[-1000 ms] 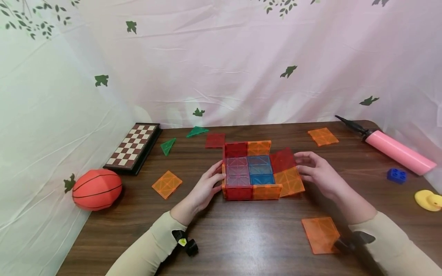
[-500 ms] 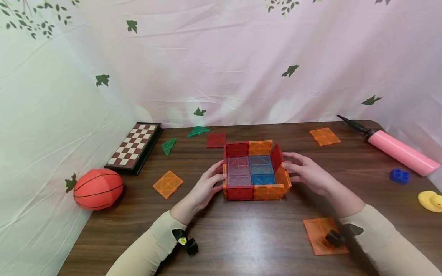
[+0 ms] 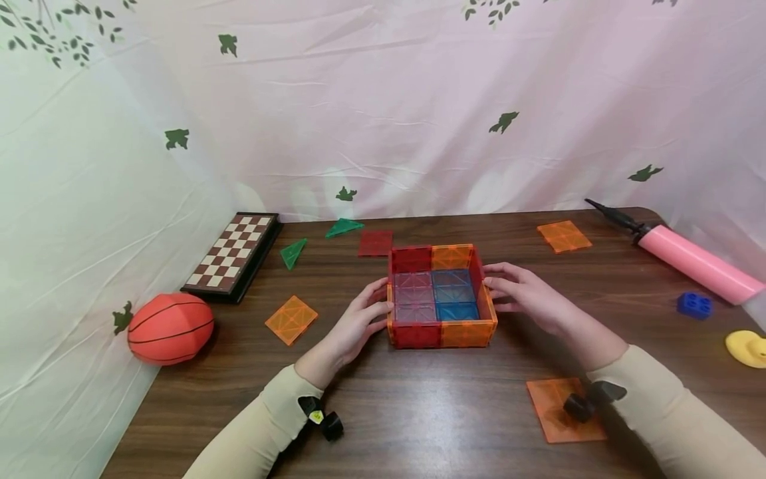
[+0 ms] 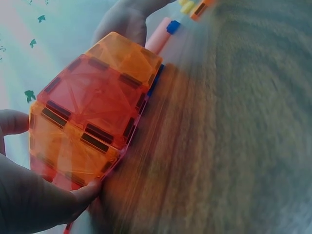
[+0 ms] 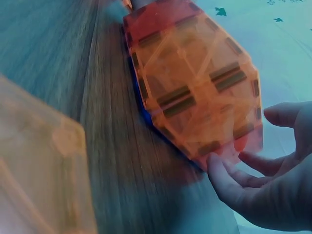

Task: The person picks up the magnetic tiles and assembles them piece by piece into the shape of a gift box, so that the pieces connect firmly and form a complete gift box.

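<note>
On the brown wood-grain table [image 3: 439,412], between two bare hands, sits a lidless box of translucent red-and-orange plastic tiles [image 3: 443,296], best steadied, I'd judge, with light, even side pressure; its mouth faces up, nearly square, showing no clear long axis. The left hand [image 3: 359,314] and right hand [image 3: 526,296] touch its opposite sides with loose fingers, neither clenched.

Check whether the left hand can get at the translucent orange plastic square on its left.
Likely yes: the left hand touches the red and orange translucent tile box, but nothing visible stands between that hand and the orange square.
</note>
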`<state>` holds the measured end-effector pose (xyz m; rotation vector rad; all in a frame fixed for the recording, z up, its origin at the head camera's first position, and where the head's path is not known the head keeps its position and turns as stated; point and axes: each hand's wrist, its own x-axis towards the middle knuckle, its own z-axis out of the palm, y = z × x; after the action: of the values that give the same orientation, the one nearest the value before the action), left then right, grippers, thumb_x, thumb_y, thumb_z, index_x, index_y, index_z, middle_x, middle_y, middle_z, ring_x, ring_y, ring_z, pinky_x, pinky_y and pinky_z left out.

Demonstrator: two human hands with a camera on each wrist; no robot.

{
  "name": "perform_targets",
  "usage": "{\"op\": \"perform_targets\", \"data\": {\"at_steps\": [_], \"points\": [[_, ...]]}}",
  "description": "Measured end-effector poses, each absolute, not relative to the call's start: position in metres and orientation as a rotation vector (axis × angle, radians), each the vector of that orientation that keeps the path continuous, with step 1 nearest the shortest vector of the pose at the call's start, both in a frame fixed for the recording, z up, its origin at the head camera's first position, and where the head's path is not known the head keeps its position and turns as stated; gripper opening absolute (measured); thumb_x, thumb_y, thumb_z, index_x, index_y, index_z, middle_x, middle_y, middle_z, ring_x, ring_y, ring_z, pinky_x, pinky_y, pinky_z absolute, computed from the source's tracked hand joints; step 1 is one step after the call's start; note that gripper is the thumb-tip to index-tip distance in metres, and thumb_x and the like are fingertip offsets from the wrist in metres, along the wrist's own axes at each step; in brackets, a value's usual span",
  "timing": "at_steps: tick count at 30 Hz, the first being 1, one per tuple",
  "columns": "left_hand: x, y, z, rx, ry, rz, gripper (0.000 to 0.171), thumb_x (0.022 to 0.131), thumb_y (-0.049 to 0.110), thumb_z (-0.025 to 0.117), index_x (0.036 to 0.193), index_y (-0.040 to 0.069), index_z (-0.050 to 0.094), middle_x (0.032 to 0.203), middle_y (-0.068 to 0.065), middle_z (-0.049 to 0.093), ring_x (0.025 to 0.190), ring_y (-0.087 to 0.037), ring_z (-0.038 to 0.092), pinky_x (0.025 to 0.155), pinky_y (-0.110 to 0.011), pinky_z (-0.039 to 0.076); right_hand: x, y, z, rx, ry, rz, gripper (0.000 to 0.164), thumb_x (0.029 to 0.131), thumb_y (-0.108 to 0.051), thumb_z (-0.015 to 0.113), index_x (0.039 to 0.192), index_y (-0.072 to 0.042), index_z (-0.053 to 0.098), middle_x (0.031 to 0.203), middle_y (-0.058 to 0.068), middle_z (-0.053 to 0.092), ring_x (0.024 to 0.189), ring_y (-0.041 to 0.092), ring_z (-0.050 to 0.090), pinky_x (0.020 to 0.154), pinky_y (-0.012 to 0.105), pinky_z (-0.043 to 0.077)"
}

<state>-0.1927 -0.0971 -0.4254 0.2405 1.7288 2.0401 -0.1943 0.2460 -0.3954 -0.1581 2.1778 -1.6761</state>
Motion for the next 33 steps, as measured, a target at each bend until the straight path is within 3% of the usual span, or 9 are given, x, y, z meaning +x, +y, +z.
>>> {"op": "perform_targets", "data": {"at_steps": [7, 12, 18, 23, 27, 33], "points": [[-0.193, -0.095, -0.427, 0.273, 1.758, 2.087, 0.067, 0.1, 0.008, 0.054, 0.16, 0.006, 0.024, 0.161, -0.024, 0.026, 0.145, -0.041, 0.032, 0.116, -0.055, 0.029, -0.223, 0.27, -0.393, 0.022, 2.498, -1.618, 0.056, 0.109, -0.035, 0.047, 0.149, 0.003, 0.04, 0.146, 0.028, 0.044, 0.129, 0.042, 0.049, 0.104, 0.045, 0.047], [-0.193, -0.093, -0.43, 0.254, 1.751, 2.1, 0.069, 0.1, 0.01, 0.054, 0.161, 0.009, 0.023, 0.163, -0.022, 0.024, 0.148, -0.039, 0.028, 0.117, -0.056, 0.027, -0.259, 0.302, -0.403, 0.202, 2.923, -1.416, 0.05, 0.106, -0.033, 0.051, 0.139, 0.005, 0.05, 0.138, 0.03, 0.051, 0.124, 0.045, 0.051, 0.099, 0.055, 0.042], [-0.192, -0.09, -0.431, 0.262, 1.754, 2.122, 0.07, 0.1, 0.011, 0.054, 0.162, 0.013, 0.022, 0.164, -0.02, 0.023, 0.149, -0.037, 0.025, 0.117, -0.056, 0.026, -0.29, 0.337, -0.421, 0.346, 3.134, -1.143, 0.05, 0.104, -0.025, 0.054, 0.135, 0.012, 0.046, 0.129, 0.038, 0.05, 0.117, 0.053, 0.047, 0.094, 0.06, 0.042], [-0.19, -0.089, -0.431, 0.288, 1.754, 2.139, 0.066, 0.101, 0.009, 0.052, 0.162, 0.012, 0.024, 0.164, -0.019, 0.022, 0.149, -0.038, 0.026, 0.117, -0.056, 0.026, -0.299, 0.346, -0.431, 0.413, 3.126, -0.912, 0.059, 0.101, -0.03, 0.058, 0.135, 0.017, 0.043, 0.13, 0.041, 0.04, 0.121, 0.059, 0.033, 0.098, 0.065, 0.033], [-0.191, -0.089, -0.433, 0.302, 1.757, 2.132, 0.065, 0.102, 0.01, 0.051, 0.162, 0.012, 0.025, 0.165, -0.017, 0.022, 0.149, -0.038, 0.026, 0.118, -0.056, 0.025, -0.3, 0.346, -0.433, 0.473, 3.095, -0.882, 0.057, 0.099, -0.028, 0.06, 0.134, 0.014, 0.044, 0.135, 0.042, 0.033, 0.125, 0.06, 0.027, 0.102, 0.068, 0.025], [-0.191, -0.089, -0.435, 0.295, 1.765, 2.126, 0.065, 0.102, 0.009, 0.05, 0.162, 0.013, 0.025, 0.165, -0.016, 0.022, 0.149, -0.037, 0.027, 0.118, -0.056, 0.025, -0.302, 0.351, -0.434, 0.511, 3.07, -0.916, 0.051, 0.099, -0.023, 0.058, 0.133, 0.012, 0.044, 0.129, 0.042, 0.037, 0.122, 0.061, 0.026, 0.1, 0.071, 0.022]]}}
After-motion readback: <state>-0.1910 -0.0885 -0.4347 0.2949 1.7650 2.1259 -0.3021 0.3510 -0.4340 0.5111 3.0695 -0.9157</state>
